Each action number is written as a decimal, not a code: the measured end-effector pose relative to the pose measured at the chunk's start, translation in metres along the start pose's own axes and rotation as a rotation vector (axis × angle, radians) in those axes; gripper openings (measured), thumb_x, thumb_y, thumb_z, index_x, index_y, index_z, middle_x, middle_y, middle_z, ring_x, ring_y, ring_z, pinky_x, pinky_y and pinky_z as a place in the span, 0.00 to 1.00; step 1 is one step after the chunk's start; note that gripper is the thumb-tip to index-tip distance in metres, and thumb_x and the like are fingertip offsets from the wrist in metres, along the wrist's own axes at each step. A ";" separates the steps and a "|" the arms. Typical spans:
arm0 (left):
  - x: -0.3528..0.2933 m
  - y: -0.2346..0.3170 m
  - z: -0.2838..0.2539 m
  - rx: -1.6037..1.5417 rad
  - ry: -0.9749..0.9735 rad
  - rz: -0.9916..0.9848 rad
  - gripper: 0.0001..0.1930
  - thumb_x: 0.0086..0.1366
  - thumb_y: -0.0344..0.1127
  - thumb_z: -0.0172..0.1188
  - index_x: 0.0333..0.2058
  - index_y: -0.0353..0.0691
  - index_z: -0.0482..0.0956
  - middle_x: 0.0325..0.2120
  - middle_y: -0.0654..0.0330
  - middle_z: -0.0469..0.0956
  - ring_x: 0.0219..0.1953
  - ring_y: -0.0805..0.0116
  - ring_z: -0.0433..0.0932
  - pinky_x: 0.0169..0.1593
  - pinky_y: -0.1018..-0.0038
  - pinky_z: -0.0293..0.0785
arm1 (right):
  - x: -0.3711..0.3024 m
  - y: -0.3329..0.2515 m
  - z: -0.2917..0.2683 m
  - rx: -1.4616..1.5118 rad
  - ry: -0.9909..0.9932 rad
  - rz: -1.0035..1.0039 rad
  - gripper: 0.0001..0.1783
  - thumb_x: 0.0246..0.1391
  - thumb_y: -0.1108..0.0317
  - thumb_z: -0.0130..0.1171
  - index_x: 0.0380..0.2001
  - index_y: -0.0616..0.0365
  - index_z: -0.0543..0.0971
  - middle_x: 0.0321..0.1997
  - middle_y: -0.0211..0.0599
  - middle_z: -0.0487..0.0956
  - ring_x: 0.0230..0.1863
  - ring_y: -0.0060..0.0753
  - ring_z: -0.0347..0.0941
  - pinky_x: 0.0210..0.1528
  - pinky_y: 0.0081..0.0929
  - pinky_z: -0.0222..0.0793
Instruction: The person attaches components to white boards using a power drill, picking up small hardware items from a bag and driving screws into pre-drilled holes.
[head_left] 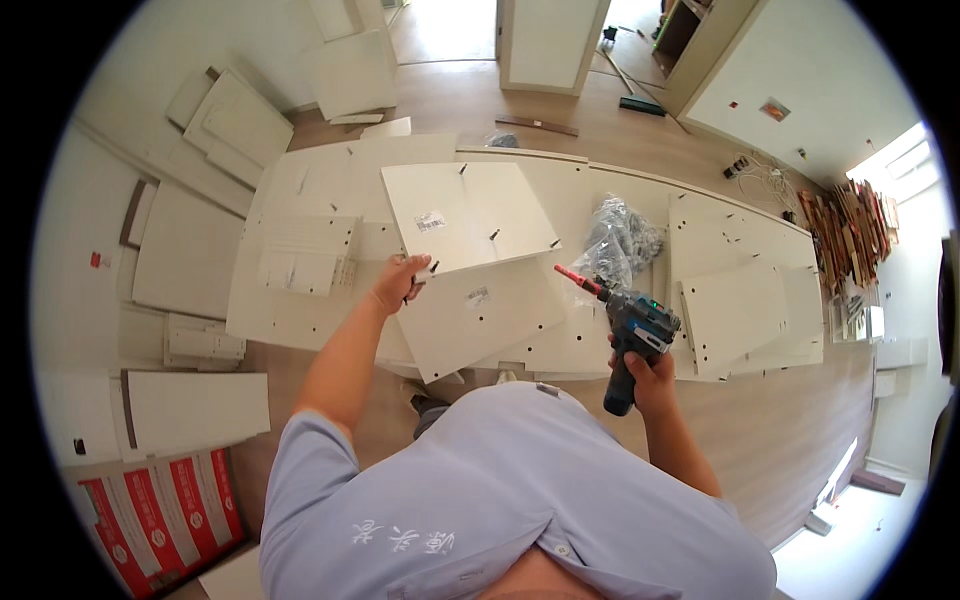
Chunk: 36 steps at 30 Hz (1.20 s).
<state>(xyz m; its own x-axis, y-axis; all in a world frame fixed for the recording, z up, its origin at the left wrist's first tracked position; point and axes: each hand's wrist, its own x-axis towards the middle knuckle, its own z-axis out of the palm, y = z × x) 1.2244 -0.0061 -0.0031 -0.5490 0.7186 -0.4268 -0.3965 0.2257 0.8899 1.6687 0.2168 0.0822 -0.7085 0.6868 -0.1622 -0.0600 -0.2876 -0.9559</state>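
Note:
My left hand is closed on the near left corner of a white furniture panel. Dark connecting bolts, such as one near its middle, stand up from this panel, and a printed label lies on its face. Beneath it, partly covered, rests a second white panel with dark holes. My right hand is wrapped around the handle of a cordless drill. The drill's red-sleeved bit points left, a little right of the held panel and apart from it.
A clear plastic bag of grey hardware sits on the large white boards beyond the drill. More panels are stacked at the right, and others lean on the left wall. Wooden strips lie far right; a broom is at the back.

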 end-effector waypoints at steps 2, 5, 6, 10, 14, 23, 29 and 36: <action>0.037 0.012 -0.007 0.051 -0.028 -0.012 0.16 0.70 0.47 0.67 0.30 0.41 0.81 0.19 0.67 0.76 0.15 0.79 0.68 0.18 0.79 0.59 | -0.007 -0.001 0.000 -0.014 0.043 0.006 0.26 0.61 0.70 0.64 0.61 0.66 0.76 0.54 0.47 0.84 0.41 0.33 0.82 0.46 0.32 0.80; 0.087 0.020 -0.016 0.199 0.003 -0.027 0.20 0.69 0.52 0.68 0.33 0.39 0.80 0.17 0.67 0.72 0.15 0.77 0.67 0.20 0.75 0.61 | -0.021 0.003 -0.011 0.014 0.083 0.009 0.25 0.62 0.75 0.62 0.62 0.64 0.75 0.54 0.44 0.84 0.44 0.31 0.81 0.48 0.32 0.80; 0.102 0.022 -0.022 0.239 0.026 -0.030 0.21 0.69 0.53 0.68 0.33 0.38 0.80 0.17 0.66 0.71 0.16 0.76 0.66 0.20 0.74 0.61 | -0.026 0.005 -0.014 0.024 0.113 0.012 0.25 0.62 0.75 0.62 0.62 0.64 0.75 0.54 0.44 0.84 0.44 0.32 0.81 0.48 0.32 0.80; 0.142 0.036 -0.009 0.778 0.116 -0.150 0.32 0.70 0.67 0.62 0.40 0.36 0.82 0.24 0.60 0.75 0.23 0.66 0.73 0.25 0.65 0.69 | -0.050 0.009 -0.022 0.034 0.250 0.033 0.24 0.62 0.75 0.62 0.62 0.64 0.75 0.54 0.44 0.84 0.43 0.32 0.81 0.48 0.32 0.80; 0.178 0.023 -0.013 1.126 0.074 -0.274 0.39 0.70 0.73 0.56 0.47 0.35 0.83 0.32 0.51 0.83 0.28 0.55 0.81 0.33 0.58 0.76 | -0.068 0.002 -0.022 0.023 0.332 0.022 0.24 0.62 0.75 0.62 0.62 0.65 0.75 0.54 0.45 0.84 0.43 0.32 0.82 0.49 0.32 0.80; 0.215 -0.012 -0.030 1.196 0.355 -0.038 0.38 0.69 0.70 0.60 0.47 0.31 0.84 0.35 0.47 0.87 0.33 0.49 0.85 0.40 0.55 0.79 | -0.069 0.007 -0.020 0.000 0.326 0.087 0.23 0.62 0.75 0.62 0.61 0.64 0.76 0.53 0.43 0.84 0.44 0.32 0.82 0.49 0.31 0.80; 0.138 -0.024 0.015 0.072 0.319 -0.170 0.26 0.73 0.61 0.61 0.42 0.38 0.81 0.26 0.63 0.78 0.24 0.68 0.75 0.27 0.70 0.73 | -0.037 0.022 -0.010 -0.056 0.124 0.114 0.25 0.63 0.73 0.63 0.62 0.65 0.75 0.55 0.46 0.84 0.44 0.32 0.82 0.48 0.32 0.81; 0.024 -0.076 0.062 -0.718 0.015 -0.426 0.14 0.80 0.44 0.54 0.48 0.40 0.79 0.32 0.67 0.75 0.31 0.75 0.75 0.30 0.80 0.75 | 0.007 0.034 0.020 -0.164 -0.091 0.266 0.19 0.64 0.75 0.62 0.57 0.63 0.77 0.52 0.36 0.83 0.46 0.28 0.80 0.50 0.31 0.78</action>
<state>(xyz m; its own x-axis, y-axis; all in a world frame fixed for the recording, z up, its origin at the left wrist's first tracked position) 1.2875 0.0349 -0.0713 -0.2540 0.6564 -0.7103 -0.9421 -0.0017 0.3353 1.6479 0.1988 0.0538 -0.7444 0.5378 -0.3958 0.2440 -0.3326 -0.9109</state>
